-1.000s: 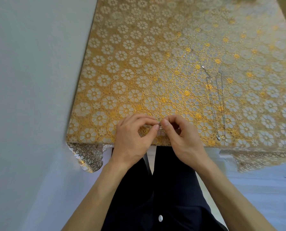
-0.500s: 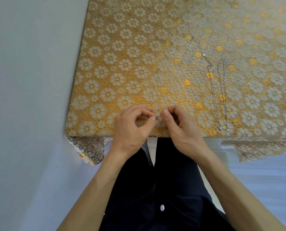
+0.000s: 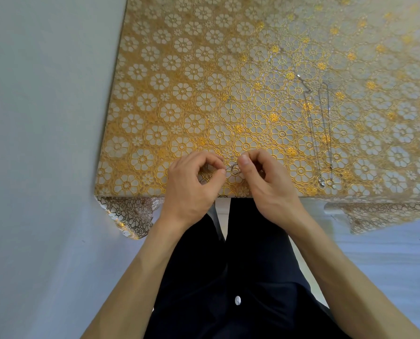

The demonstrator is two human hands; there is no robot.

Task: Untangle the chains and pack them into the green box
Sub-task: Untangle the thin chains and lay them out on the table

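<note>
In the head view, the left hand (image 3: 191, 189) and the right hand (image 3: 271, 189) sit close together at the near edge of the gold floral tablecloth (image 3: 179, 94). Each has its fingers curled, pinching the tangled chain (image 3: 233, 167) between thumb and forefinger, and a small ring on it shows in the gap between them. The other chains (image 3: 322, 133) lie stretched out side by side on the cloth, well to the right, with small pendants at their near ends.
</note>
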